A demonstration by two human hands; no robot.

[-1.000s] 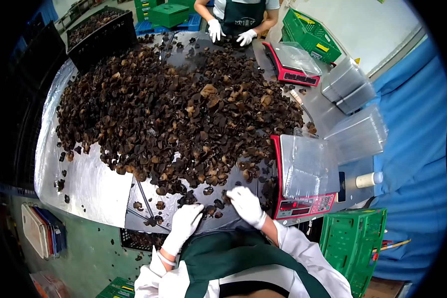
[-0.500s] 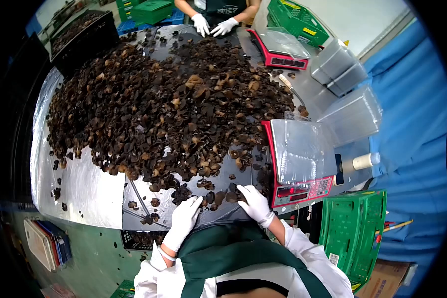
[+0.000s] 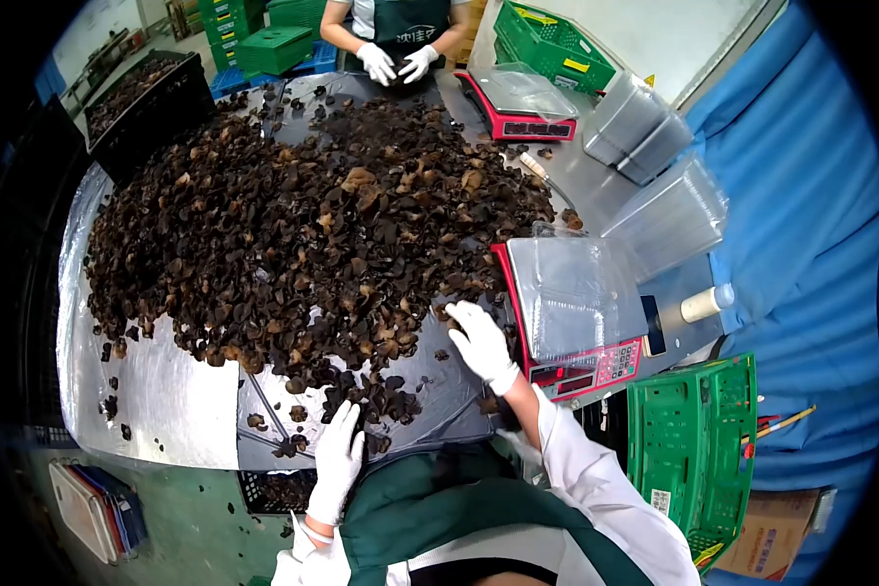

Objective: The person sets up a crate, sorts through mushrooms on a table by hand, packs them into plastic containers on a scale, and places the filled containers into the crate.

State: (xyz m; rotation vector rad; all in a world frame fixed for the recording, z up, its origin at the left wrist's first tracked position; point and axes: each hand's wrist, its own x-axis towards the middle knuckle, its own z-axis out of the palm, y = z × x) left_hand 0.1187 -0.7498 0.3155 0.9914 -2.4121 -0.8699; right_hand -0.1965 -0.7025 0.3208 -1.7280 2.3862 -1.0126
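White gloves cover both of my hands. At the near edge of the pile of dark brown fungus pieces (image 3: 293, 234), my left hand (image 3: 340, 451) rests on the metal table (image 3: 200, 415) beside a small cluster of pieces, its fingers together and pointing forward; what is under them is hidden. My right hand (image 3: 481, 344) is over the table between the pile and the near red scale (image 3: 568, 376), fingers spread, fingertips at the pile's right edge. No piece shows in its grasp. Clear plastic trays (image 3: 571, 303) lie on that scale.
Across the table a co-worker's gloved hands (image 3: 397, 64) are at the far edge of the pile. A second red scale (image 3: 527, 125), stacked clear trays (image 3: 669, 215), a phone (image 3: 653, 326) and a white bottle (image 3: 705, 304) are on the right. Green crates (image 3: 689, 454) stand below.
My right hand has moved forward to the pile's right edge. My left hand has shifted slightly left, and the small pieces between my hands now lie closer to the left hand. The view has shifted.
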